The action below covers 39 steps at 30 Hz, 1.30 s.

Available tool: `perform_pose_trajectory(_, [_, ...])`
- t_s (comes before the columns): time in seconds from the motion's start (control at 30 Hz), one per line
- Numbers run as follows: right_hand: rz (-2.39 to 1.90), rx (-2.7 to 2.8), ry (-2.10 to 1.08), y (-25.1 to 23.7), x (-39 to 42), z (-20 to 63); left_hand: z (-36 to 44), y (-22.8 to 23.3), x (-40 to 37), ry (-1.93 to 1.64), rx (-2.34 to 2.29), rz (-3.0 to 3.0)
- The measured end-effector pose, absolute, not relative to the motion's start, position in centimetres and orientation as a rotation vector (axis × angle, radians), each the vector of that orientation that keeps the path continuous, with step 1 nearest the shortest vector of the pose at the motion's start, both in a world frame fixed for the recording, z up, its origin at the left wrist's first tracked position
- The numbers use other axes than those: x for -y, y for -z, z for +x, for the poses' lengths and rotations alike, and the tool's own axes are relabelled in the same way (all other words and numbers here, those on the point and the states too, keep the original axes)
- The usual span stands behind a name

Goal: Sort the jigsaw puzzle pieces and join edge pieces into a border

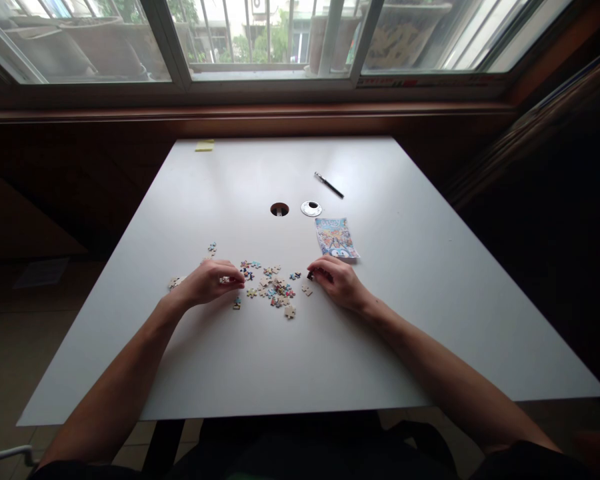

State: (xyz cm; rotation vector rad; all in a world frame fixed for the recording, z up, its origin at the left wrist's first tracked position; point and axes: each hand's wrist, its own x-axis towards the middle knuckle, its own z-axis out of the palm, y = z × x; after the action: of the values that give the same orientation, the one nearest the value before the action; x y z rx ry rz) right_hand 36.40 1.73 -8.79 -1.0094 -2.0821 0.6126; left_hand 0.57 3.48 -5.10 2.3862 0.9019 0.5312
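white table (405,320), puzzle pieces (275,290) between both hands' fingers (316,269)

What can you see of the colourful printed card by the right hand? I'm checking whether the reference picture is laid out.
The printed card is a small, thin rectangle, seemingly paper or card, with a busy blue, orange and white cartoon-like picture; details are too small to read. It lies flat, face up, slightly skewed on the white table, just beyond the right hand, whose knuckles overlap its near edge in view. Whether they touch is unclear.
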Motion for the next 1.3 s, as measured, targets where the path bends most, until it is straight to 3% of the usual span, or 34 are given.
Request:
perform_pose_trajectory(0.27, [-1.006, 2.074, -0.606, 8.7, -1.6, 36.2, 1.0, 5.4, -3.2, -0.643, -0.882, 2.553])
perform_pose_trajectory(0.57, [-1.010, 2.081, -0.602, 8.7, -1.7, 36.3, 1.7, 5.4, -2.9, -0.503, -0.856, 2.590])
perform_pose_trajectory(1.3, [-1.009, 2.092, -0.623, 8.8, -1.7, 36.3, 4.3, 7.8, -1.6, -0.779, -0.920, 2.730])
